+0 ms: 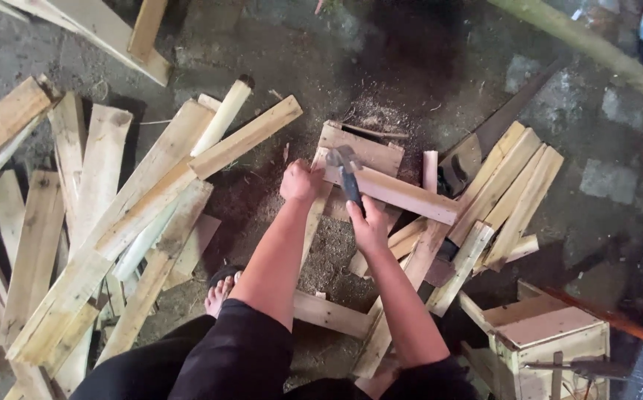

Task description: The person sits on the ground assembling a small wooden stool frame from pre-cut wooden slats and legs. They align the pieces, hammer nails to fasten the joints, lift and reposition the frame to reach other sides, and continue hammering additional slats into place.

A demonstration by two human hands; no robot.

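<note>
The left hand [301, 181] is curling its fingers around the slat [392, 192], steadying it; the right hand [369, 226] is wrapping the hammer [347, 172], its head just beyond those fingertips.

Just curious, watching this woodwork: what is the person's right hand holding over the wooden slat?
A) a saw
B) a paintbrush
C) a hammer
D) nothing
C: the right hand grips a dark handle with a metal hammer head poised above the slat.

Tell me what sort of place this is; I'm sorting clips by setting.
Probably an informal woodworking spot on bare ground: loose wooden slats lie scattered, the right hand grips a hammer, and a small wooden box stands nearby.
</note>
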